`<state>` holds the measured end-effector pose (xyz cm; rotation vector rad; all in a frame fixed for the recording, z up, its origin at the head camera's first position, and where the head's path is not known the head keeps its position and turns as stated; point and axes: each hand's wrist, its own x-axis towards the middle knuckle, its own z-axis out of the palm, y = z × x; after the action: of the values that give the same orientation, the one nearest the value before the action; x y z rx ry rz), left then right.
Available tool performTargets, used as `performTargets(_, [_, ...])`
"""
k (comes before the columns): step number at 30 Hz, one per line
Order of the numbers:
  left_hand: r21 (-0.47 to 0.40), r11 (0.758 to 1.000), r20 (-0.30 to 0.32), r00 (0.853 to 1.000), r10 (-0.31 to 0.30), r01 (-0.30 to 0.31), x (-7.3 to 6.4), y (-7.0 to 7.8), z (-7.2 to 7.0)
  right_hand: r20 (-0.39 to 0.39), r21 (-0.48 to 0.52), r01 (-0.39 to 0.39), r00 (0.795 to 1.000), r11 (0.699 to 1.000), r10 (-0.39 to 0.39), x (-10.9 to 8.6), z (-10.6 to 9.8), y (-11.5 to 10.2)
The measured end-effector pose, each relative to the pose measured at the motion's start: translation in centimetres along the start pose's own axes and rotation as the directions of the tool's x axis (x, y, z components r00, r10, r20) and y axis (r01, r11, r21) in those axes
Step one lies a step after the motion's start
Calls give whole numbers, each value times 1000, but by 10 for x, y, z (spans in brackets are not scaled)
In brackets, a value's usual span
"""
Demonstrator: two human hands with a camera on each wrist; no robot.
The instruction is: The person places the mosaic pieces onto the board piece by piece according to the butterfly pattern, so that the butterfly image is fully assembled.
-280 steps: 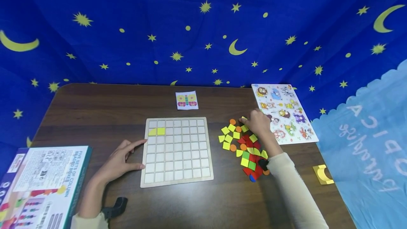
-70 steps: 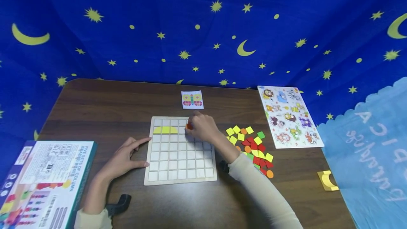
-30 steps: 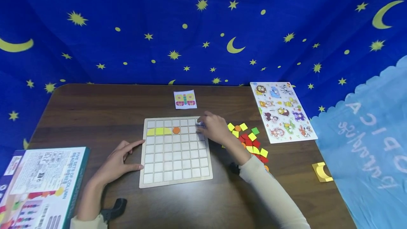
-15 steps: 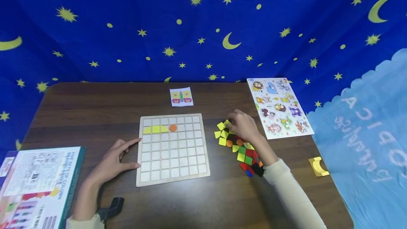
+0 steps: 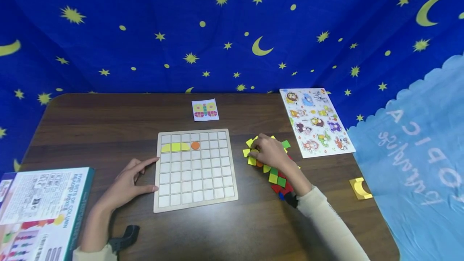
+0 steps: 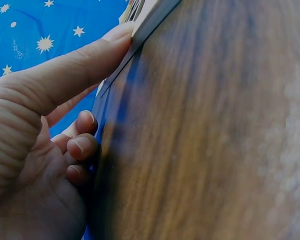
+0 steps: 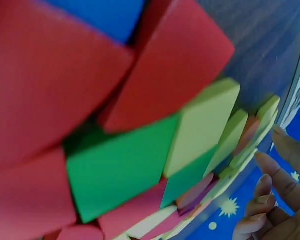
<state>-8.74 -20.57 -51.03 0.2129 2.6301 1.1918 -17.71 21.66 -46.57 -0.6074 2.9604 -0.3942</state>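
Observation:
A pale wooden grid board (image 5: 196,174) lies on the table. Its second row from the top bears a yellow quarter-round tile (image 5: 165,148), a yellow square tile (image 5: 175,146), another yellow quarter-round tile (image 5: 185,147) and an orange round tile (image 5: 195,145). My left hand (image 5: 125,186) touches the board's left edge with index finger and thumb; in the left wrist view the other fingers curl loosely. Over the loose tiles is my right hand (image 5: 270,152), fingertips among the yellow squares (image 5: 251,160). In the right wrist view, gaps show between its fingers (image 7: 285,187), close to the yellow pieces.
Red, green, blue and orange tiles lie heaped beside the yellow ones. A butterfly pattern card (image 5: 205,110) sits behind the board. An animal puzzle board (image 5: 315,122) lies back right, a yellow arch block (image 5: 360,188) at the right edge, a printed box (image 5: 40,208) at left.
The second yellow quarter-round and the orange round tile have come onto the board since the oldest frame. My right hand has moved off the board to the pile; my left hand stays put.

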Motion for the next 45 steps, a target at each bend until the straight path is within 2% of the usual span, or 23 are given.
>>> performTargets(7, [2, 1000, -7, 1000, 12, -12, 1, 0, 0, 41, -67, -41, 998, 997, 44, 0, 6, -8])
performTargets(18, [-10, 1000, 0, 1000, 7, -7, 2, 2, 1, 9, -119, -37, 999, 992, 38, 4, 10, -16])
performTargets(22, [-7, 1000, 2, 1000, 10, -10, 2, 2, 0, 11, -128, -12, 1000, 992, 13, 7, 8, -19])
performTargets(30, [-8, 1000, -8, 1000, 15, -16, 0, 1, -1, 47, -111, 95, 995, 989, -91, 16, 10, -19])
performTargets(38, [-15, 1000, -11, 1000, -1, 1, -2, 1, -2, 59, -146, 40, 998, 988, -31, 14, 9, -23])
performTargets(45, [-10, 1000, -8, 1000, -7, 6, -1, 2, -2, 20, -153, 17, 1000, 988, -14, 13, 13, -23])
